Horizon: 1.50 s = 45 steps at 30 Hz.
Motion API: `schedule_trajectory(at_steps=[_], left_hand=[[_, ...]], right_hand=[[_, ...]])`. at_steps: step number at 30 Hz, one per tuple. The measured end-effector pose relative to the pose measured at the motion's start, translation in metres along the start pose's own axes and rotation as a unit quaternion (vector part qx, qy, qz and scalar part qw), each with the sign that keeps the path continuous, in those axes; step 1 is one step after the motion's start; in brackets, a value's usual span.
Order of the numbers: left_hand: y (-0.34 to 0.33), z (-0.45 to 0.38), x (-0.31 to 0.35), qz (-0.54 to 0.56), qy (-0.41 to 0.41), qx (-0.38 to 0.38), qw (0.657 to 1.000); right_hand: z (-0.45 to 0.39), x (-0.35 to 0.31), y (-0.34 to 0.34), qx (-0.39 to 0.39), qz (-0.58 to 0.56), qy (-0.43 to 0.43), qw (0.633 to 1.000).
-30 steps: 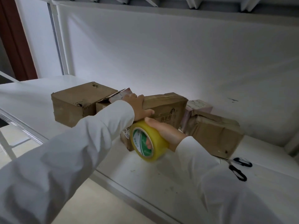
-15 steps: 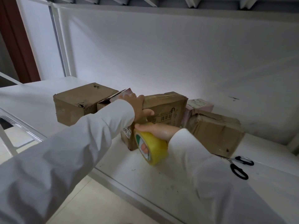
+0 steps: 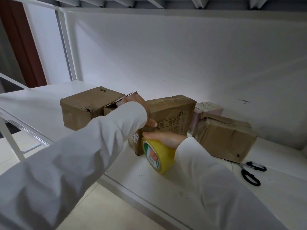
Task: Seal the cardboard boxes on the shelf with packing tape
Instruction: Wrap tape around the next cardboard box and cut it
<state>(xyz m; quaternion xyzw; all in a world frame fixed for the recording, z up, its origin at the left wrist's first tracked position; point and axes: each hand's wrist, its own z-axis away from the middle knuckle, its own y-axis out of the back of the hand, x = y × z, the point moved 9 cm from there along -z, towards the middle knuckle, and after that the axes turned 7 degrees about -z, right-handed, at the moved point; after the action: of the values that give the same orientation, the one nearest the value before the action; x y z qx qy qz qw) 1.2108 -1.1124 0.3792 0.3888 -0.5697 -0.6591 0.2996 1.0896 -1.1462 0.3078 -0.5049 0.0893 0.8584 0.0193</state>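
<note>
— Four boxes sit in a row on the shelf (image 3: 274, 160), by our count. Do we agree?

— We do, and a pink parcel (image 3: 209, 108) shows behind, at about two o'clock from the middle box (image 3: 172, 113). The left box (image 3: 83, 107) stands at nine o'clock from it, with a smaller open box (image 3: 113, 108) between them, its flap raised.

— Where is our left hand (image 3: 144, 110)?

— On the middle box's near left corner. The sleeve hides most of it; the thumb presses on the printed front, the fingers lie over the top edge. We grip that box, as far as we can tell.

— And the right hand (image 3: 166, 138)?

— It holds the tape (image 3: 157, 153), a yellow roll, with fingers curled through the core and the thumb along the top. The roll stands on edge just in front of the middle box, at its six o'clock, touching or nearly touching the lower front; we cannot tell which.

— Is a strip pulled out?

— Something glossy runs from the roll up to the left thumb, but it is too dim for us to be sure.

— What else lies there?

— The right box (image 3: 224, 138), crumpled, at three o'clock from the middle one, and black-handled scissors (image 3: 250, 171) on the shelf just in front of it, at four o'clock from the tape.
</note>
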Motion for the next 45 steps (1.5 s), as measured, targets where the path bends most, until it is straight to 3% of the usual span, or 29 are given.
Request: schedule_trajectory(at_steps=[3, 8, 11, 15, 19, 28, 36, 41, 45], left_hand=[[0.007, 0.005, 0.005, -0.044, -0.058, 0.005, 0.997], [0.016, 0.016, 0.002, -0.027, -0.069, 0.007, 0.997], [0.014, 0.007, -0.01, 0.09, -0.041, -0.029, 0.995], [-0.028, 0.001, -0.017, 0.28, -0.03, -0.155, 0.947], [-0.044, -0.005, -0.025, 0.324, -0.005, -0.152, 0.934], [-0.04, -0.008, -0.022, 0.283, 0.027, -0.11, 0.953], [-0.047, -0.01, -0.011, 0.21, 0.031, -0.092, 0.973], [-0.048, -0.02, -0.012, 0.157, 0.028, 0.002, 0.987], [-0.066, -0.025, -0.01, 0.129, 0.011, -0.031, 0.991]], right_hand=[[0.001, 0.007, -0.005, -0.028, -0.006, 0.007, 1.0], [0.013, -0.002, 0.008, -0.045, 0.07, 0.055, 0.995], [0.032, -0.03, 0.029, -0.027, 0.097, 0.093, 0.991], [0.044, -0.054, 0.058, 0.04, 0.104, 0.161, 0.981], [0.033, -0.051, 0.057, 0.07, 0.045, 0.196, 0.977], [0.026, -0.048, 0.067, 0.134, 0.023, 0.221, 0.966], [0.021, -0.068, 0.056, 0.17, 0.102, 0.183, 0.963], [0.008, -0.06, 0.065, 0.176, 0.073, 0.147, 0.971], [-0.003, -0.058, 0.06, 0.171, 0.072, 0.157, 0.97]])
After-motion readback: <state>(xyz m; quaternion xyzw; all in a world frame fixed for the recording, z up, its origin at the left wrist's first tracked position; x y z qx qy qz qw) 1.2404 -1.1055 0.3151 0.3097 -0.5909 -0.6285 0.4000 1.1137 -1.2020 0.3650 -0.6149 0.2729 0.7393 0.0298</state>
